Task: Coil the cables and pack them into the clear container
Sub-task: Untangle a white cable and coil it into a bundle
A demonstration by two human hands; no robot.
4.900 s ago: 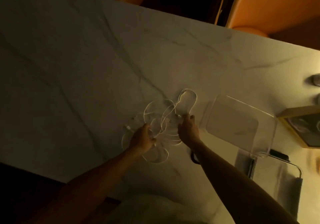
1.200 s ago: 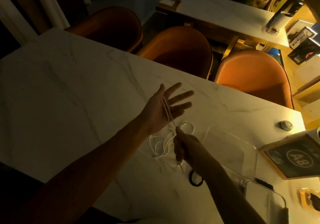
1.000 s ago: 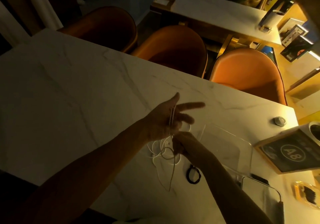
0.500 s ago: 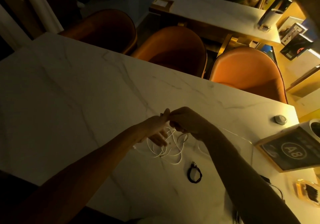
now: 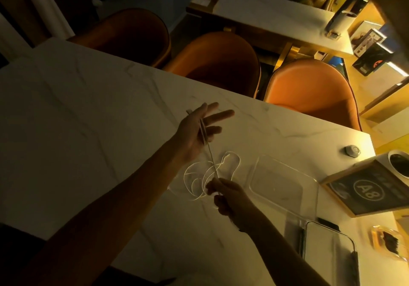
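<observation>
Left hand point(image 5: 197, 130) was raised, fingers spread, white cable point(image 5: 204, 135) running taut across the palm. Right hand point(image 5: 223, 194) pinched the same cable just below, over the loose loops on the marble table point(image 5: 88, 113). Clear container point(image 5: 285, 186) sat empty right of that pinch. Best approach, I judged: hold tension, keep wraps even round the spread fingers, feed slack slowly so the loops didn't snag.

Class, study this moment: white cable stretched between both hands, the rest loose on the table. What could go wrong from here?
1. The loose loops overlap on the table, so pulling may knot them.
2. The left hand has fingers spread; wraps of cable could slip off.
3. The right hand works beside the container and might nudge it.
</observation>
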